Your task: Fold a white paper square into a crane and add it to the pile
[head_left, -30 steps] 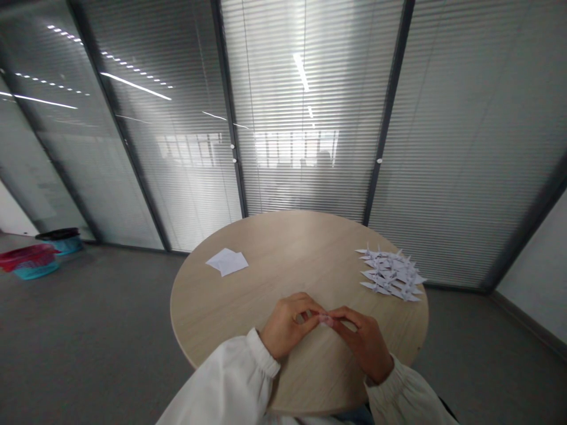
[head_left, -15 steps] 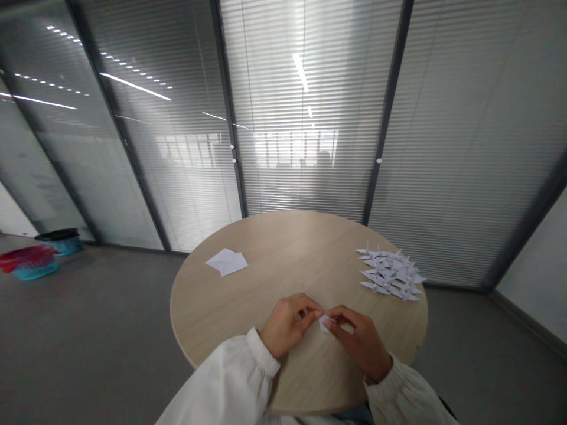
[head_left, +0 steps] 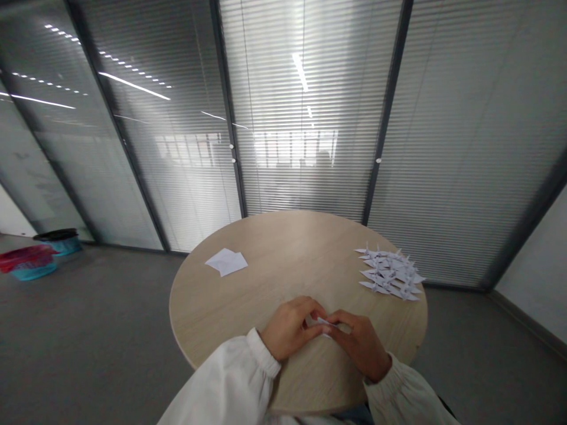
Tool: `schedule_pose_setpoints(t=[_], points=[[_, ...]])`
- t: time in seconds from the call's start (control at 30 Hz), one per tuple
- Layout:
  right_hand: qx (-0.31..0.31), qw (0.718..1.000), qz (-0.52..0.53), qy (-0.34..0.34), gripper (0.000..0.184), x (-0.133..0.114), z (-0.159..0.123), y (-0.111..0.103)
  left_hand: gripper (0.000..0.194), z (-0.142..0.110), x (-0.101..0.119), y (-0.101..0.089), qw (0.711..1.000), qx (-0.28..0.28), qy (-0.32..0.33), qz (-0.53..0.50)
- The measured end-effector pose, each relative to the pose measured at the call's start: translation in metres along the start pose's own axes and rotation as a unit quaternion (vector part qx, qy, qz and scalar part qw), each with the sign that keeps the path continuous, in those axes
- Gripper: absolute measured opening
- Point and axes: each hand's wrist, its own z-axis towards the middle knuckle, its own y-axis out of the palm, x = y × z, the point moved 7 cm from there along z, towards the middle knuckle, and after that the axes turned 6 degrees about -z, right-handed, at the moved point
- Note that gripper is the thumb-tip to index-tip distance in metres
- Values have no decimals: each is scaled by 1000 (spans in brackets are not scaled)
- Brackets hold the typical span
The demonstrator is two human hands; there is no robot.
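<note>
Between my fingertips is a small piece of folded white paper (head_left: 325, 322), mostly covered by the hands. My left hand (head_left: 293, 326) pinches it from the left, thumb and forefinger closed on its edge. From the right, my right hand (head_left: 357, 340) grips the same paper between thumb and fingers. Both hands are low over the near part of the round wooden table (head_left: 283, 254). Its exact folds are too small to make out.
Flat sheets of white paper (head_left: 227, 261) lie at the table's left. Several folded white paper cranes (head_left: 390, 273) stand grouped in rows at the right. Two lined bins, one red-lined (head_left: 31, 262) and one black-lined (head_left: 62, 241), are on the floor at far left. Glass partitions with blinds stand behind.
Both hands have shifted slightly down, toward me. My left thumb has moved along the paper's near edge to meet the right thumb, and less of the paper shows.
</note>
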Motion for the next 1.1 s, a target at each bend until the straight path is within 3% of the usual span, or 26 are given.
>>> schedule_pose_setpoints(t=[0.23,0.47,0.73,1.1], points=[[2,1000,-9,-1,18,-1,1,1,27,-2,0,0,998,24,46,39],[39,997,25,55,17,8,1,-7,28,-2,-4,-8,996,77,31,18],[31,998,26,49,19,4,1,-7,24,1,-2,-2,999,28,19,6],[-7,998,40,56,23,5,2,-1,32,-1,-2,-4,998,50,27,40]])
